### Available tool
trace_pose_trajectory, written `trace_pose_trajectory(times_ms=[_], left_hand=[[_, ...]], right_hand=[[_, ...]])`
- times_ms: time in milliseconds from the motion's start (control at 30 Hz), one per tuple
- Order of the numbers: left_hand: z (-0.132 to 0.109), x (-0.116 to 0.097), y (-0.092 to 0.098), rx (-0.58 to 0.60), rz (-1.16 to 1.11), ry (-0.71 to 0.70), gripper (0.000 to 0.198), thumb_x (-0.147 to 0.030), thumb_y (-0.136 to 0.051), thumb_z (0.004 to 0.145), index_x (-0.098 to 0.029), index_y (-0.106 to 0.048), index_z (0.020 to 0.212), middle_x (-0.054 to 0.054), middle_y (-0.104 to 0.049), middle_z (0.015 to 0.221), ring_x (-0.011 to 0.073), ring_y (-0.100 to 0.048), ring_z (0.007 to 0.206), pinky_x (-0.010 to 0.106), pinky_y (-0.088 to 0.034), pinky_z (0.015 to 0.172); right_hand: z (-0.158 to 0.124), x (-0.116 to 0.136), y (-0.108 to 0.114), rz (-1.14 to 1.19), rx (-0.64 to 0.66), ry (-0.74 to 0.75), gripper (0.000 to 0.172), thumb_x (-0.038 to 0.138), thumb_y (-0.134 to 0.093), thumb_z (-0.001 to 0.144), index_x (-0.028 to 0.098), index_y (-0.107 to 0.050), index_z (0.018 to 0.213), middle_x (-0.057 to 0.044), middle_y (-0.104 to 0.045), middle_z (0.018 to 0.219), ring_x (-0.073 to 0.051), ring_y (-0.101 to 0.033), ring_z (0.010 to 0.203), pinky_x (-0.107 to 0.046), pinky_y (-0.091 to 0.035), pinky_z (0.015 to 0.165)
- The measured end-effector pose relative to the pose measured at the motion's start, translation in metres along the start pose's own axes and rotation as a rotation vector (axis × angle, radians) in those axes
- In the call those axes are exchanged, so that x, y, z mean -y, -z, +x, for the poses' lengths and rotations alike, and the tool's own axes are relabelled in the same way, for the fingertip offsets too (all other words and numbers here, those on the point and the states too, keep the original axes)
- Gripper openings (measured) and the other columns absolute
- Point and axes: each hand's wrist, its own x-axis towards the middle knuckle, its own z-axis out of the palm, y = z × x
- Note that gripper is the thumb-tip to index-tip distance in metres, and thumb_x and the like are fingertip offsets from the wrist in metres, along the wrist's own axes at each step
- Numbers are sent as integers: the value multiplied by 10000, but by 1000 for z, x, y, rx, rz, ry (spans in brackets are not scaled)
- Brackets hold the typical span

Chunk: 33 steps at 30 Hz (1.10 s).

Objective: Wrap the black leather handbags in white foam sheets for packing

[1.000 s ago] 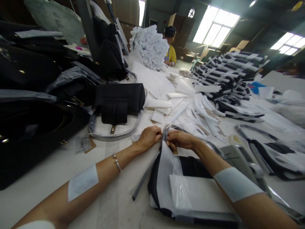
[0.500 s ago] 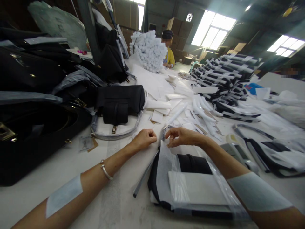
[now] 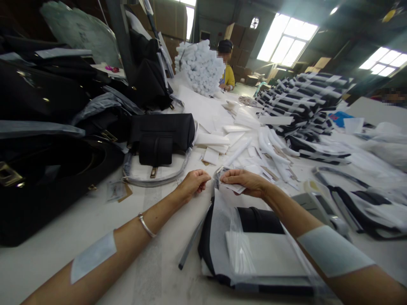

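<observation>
A black handbag (image 3: 261,219) with white tissue (image 3: 221,237) and clear plastic wrap lies in front of me. At its far end stands the wrapped strap (image 3: 216,180). Beside that strap, my right hand (image 3: 249,181) pinches a small white card (image 3: 235,187) between thumb and fingers. On the strap's left side, my left hand (image 3: 193,185) has its fingertips closed together; what they hold, if anything, is too small to make out. Left of the bag lies a thin dark strip (image 3: 190,245). Another black handbag (image 3: 162,131) with a wrapped strap sits farther away.
Large black bags (image 3: 47,169) crowd the left. Loose white paper and foam (image 3: 241,123) cover the middle back. Wrapped black bundles (image 3: 305,99) are stacked at right, with a grey device (image 3: 313,207) nearer. A person in yellow (image 3: 228,76) is beyond a white foam pile (image 3: 200,67).
A white card now shows in my right hand, whose fingers have flattened over it. My left fingertips have shifted slightly and stay pinched. The bag in front has hardly moved.
</observation>
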Motion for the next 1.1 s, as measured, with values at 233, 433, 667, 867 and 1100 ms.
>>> trace_pose_trajectory(times_ms=[233, 433, 667, 867, 1100], left_hand=[[-1, 2, 3, -30, -45, 58, 211, -348, -665, 677, -171, -551, 691, -64, -476, 509, 44, -359, 402, 179, -207, 394], [1, 2, 4, -95, -97, 67, 220, -341, -665, 642, -163, -569, 728, -67, -476, 538, 39, -343, 412, 178, -175, 396], [0, 0, 10, -130, -83, 33, 271, -358, -724, 608, -169, -553, 700, -92, -417, 485, 37, -326, 405, 176, -175, 391], [-23, 1, 0, -77, -5, -18, 291, -343, -709, 712, -142, -645, 913, 20, -650, 728, 110, -598, 562, 165, -360, 410], [-29, 1, 15, 33, 218, 11, 388, -349, -559, 855, -148, -532, 1186, 156, -651, 1210, 194, -721, 785, 258, -545, 531]], right_hand=[[0, -18, -26, 283, 127, 52, 373, 202, -814, 700, 142, -689, 1047, -77, -741, 937, -170, -711, 905, -269, -564, 831], [18, -14, -41, -225, -148, 189, 292, 438, -756, 744, 171, -642, 770, 42, -563, 541, -77, -489, 459, -187, -369, 412], [30, -5, -51, -699, -380, 160, 225, 347, -738, 693, 183, -609, 611, 53, -521, 528, -82, -442, 526, -215, -291, 470], [29, -14, -53, -594, -424, 190, 241, 395, -695, 744, 173, -637, 671, 33, -561, 551, -98, -499, 534, -208, -333, 479], [16, -16, -54, -351, -246, 225, 154, 326, -643, 774, 177, -627, 738, 26, -568, 570, -92, -486, 482, -206, -379, 446]])
